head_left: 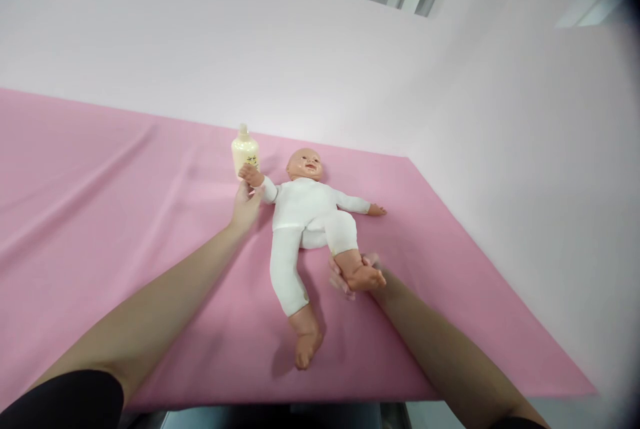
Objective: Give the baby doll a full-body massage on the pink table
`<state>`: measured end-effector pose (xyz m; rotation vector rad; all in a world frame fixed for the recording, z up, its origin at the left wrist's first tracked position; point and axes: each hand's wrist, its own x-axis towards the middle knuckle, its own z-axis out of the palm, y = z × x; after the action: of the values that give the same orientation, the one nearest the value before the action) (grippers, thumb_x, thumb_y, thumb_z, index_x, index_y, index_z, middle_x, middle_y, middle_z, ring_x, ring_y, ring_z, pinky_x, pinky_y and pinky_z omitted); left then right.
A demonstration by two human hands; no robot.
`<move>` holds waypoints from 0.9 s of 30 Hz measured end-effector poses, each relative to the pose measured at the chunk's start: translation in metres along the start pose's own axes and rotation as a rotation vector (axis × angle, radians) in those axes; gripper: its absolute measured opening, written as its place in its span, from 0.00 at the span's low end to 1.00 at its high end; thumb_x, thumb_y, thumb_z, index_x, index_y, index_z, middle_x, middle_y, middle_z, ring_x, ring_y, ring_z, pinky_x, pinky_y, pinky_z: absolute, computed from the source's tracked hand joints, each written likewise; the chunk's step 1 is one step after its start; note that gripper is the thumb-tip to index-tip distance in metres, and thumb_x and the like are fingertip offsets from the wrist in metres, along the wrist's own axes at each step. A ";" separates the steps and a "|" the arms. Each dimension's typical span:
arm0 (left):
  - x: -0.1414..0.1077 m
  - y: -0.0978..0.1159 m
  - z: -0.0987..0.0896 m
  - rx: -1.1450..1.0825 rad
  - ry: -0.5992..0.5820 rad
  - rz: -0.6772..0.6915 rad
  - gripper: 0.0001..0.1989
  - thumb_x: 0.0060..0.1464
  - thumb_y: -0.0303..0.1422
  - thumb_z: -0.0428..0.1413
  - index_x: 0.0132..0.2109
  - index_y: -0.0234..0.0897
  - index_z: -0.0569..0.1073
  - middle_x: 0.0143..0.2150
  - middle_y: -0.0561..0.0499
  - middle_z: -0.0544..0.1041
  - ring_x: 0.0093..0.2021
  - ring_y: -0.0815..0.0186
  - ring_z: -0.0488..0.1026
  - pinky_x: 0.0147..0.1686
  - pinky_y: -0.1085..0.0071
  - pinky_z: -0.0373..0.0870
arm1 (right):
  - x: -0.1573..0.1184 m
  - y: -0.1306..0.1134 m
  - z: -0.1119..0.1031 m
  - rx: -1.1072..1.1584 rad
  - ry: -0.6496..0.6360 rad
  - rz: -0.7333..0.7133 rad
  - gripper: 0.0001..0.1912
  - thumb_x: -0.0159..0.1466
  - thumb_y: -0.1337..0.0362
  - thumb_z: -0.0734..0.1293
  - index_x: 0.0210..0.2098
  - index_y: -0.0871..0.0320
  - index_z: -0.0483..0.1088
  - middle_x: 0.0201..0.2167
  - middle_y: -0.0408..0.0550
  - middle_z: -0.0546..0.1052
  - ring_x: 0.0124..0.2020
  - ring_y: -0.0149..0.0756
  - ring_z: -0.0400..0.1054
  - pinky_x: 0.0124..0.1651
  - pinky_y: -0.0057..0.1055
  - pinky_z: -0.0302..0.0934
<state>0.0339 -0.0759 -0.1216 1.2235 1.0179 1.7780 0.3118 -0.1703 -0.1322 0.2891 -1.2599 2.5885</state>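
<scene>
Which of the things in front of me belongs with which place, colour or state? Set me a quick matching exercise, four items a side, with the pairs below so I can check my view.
Things
1. bottle
2. left hand
3. right hand
4. sheet

Places, colours and states
A. pink, spread beneath the doll
B. at the doll's raised foot
C. upright and cream-coloured
D. at the doll's arm on the bottle's side

Pairs: 1-C; 2-D; 3-B; 4-A

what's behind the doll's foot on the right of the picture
Part of the right hand shows around that foot, with pink cloth beyond; the hand's middle is covered.
</scene>
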 end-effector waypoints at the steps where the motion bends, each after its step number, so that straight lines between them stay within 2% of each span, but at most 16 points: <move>1: -0.002 0.000 0.001 0.091 -0.030 0.052 0.20 0.50 0.39 0.60 0.50 0.42 0.69 0.51 0.47 0.72 0.52 0.59 0.69 0.55 0.61 0.62 | 0.001 0.000 0.002 -0.002 0.067 -0.048 0.25 0.51 0.48 0.68 0.40 0.61 0.67 0.27 0.49 0.76 0.23 0.33 0.67 0.25 0.29 0.60; 3: -0.009 0.003 0.004 0.296 -0.110 0.206 0.20 0.51 0.37 0.59 0.51 0.42 0.69 0.51 0.46 0.72 0.53 0.58 0.68 0.57 0.57 0.59 | 0.004 -0.002 0.009 -0.009 0.232 -0.127 0.24 0.51 0.47 0.65 0.38 0.60 0.67 0.24 0.46 0.73 0.21 0.30 0.62 0.24 0.28 0.57; 6: -0.018 0.012 0.008 0.523 -0.325 0.426 0.20 0.53 0.35 0.56 0.53 0.41 0.69 0.54 0.44 0.71 0.56 0.56 0.64 0.59 0.54 0.55 | 0.010 -0.007 0.018 0.000 0.463 -0.183 0.22 0.51 0.48 0.62 0.35 0.60 0.67 0.20 0.42 0.69 0.17 0.27 0.52 0.22 0.27 0.51; 8: -0.021 0.018 0.010 0.647 -0.477 0.519 0.19 0.55 0.33 0.52 0.55 0.40 0.68 0.55 0.43 0.70 0.57 0.55 0.63 0.59 0.53 0.54 | 0.012 -0.010 0.020 0.018 0.587 -0.196 0.21 0.52 0.50 0.60 0.35 0.61 0.67 0.19 0.41 0.67 0.17 0.26 0.50 0.22 0.27 0.48; 10: -0.022 0.021 0.011 0.737 -0.555 0.584 0.18 0.57 0.32 0.49 0.55 0.40 0.69 0.55 0.42 0.69 0.58 0.55 0.62 0.59 0.52 0.54 | 0.012 -0.012 0.020 0.038 0.670 -0.204 0.21 0.53 0.52 0.59 0.36 0.63 0.68 0.19 0.42 0.68 0.16 0.26 0.49 0.21 0.26 0.46; 14: -0.021 0.019 0.012 0.822 -0.576 0.664 0.17 0.58 0.31 0.48 0.53 0.43 0.71 0.55 0.43 0.70 0.58 0.54 0.61 0.57 0.52 0.55 | 0.012 -0.012 0.017 0.057 0.793 -0.176 0.21 0.53 0.54 0.61 0.37 0.67 0.70 0.20 0.43 0.70 0.15 0.24 0.49 0.21 0.26 0.46; 18: -0.020 0.014 0.012 0.818 -0.596 0.689 0.16 0.58 0.30 0.48 0.51 0.43 0.72 0.54 0.44 0.71 0.56 0.55 0.63 0.56 0.52 0.56 | 0.012 -0.012 0.015 0.068 0.886 -0.167 0.20 0.55 0.55 0.59 0.37 0.65 0.70 0.19 0.44 0.71 0.15 0.24 0.48 0.22 0.26 0.44; 27: -0.019 0.013 0.013 0.780 -0.606 0.701 0.15 0.58 0.30 0.48 0.50 0.43 0.73 0.53 0.44 0.72 0.56 0.55 0.64 0.57 0.52 0.58 | 0.015 -0.013 0.015 0.080 0.928 -0.164 0.21 0.53 0.56 0.61 0.37 0.67 0.71 0.19 0.44 0.71 0.15 0.24 0.49 0.22 0.27 0.44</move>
<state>0.0502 -0.0960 -0.1138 2.6634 0.9905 1.2772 0.3024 -0.1724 -0.1092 -0.6913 -0.7374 2.1597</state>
